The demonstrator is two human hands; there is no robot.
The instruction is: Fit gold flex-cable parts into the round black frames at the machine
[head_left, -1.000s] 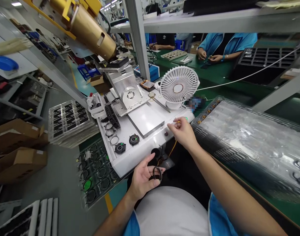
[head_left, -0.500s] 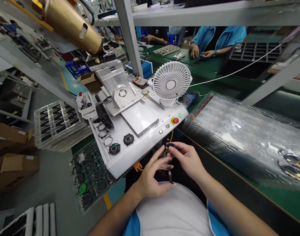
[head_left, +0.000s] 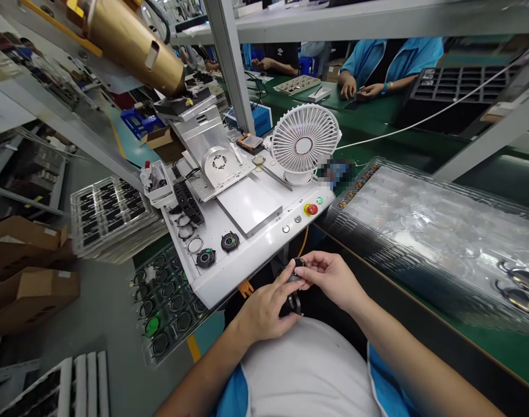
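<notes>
My right hand (head_left: 337, 279) pinches a small round dark part (head_left: 300, 263) with a shiny edge between thumb and fingers, in front of my body. Just below it, my left hand (head_left: 267, 308) curls round a dark ring-like watch frame (head_left: 295, 302), partly hidden by the fingers. My left fingertips reach up to the round part and lie close against it. Two round black watch bodies (head_left: 206, 258) with green dots rest on the front left of the white machine base (head_left: 256, 255), beside several thin rings (head_left: 195, 245).
A white fan (head_left: 305, 142) stands behind the red stop button (head_left: 312, 209). Stacked clear trays (head_left: 442, 231) fill the right bench. Lower left is a tray of rings (head_left: 176, 302); a metal post (head_left: 232, 63) rises behind the machine. A co-worker's hands (head_left: 360, 91) are across the bench.
My left hand has closed in toward my right, its fingers now up against the round part. The ring-like frame in it has turned from edge-on to show more of its curve. The view shifted slightly.
</notes>
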